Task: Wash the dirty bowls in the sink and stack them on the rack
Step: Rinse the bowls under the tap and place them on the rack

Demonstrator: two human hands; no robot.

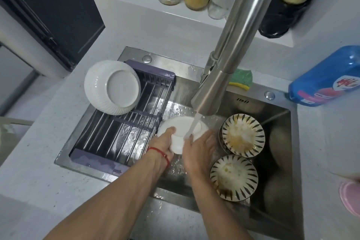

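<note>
Item 1: white bowl, held over sink centre, under running water from faucet; stream lands on its underside. L hand grips bowl's rim at bowl's 8 o'clock, fingers curled round edge, thumb on top; red string on wrist. R hand at bowl's 4 o'clock, fingers spread fairly straight and pressed against bowl's wet surface, fingertips touching where water hits; motion blur, finer detail can't tell. Item 2: ribbed white bowl, upside down, tilted, resting on far-left end of rack, approx 10 o'clock from held bowl, well apart. Rack: purple frame w/ steel rods, spans sink's left half, just beside L hand. Item 3: striped bowl, dirty, 3 o'clock from held bowl, near R hand's fingers, yellowish residue inside; seems to sit on other bowls below. Item 4: second striped bowl, dirty, 5 o'clock, close to R forearm. Misc: green/yellow sponge behind faucet at 1 o'clock; blue detergent bottle on counter at 2 o'clock; jars & bottles on ledge at 12 o'clock.
</note>
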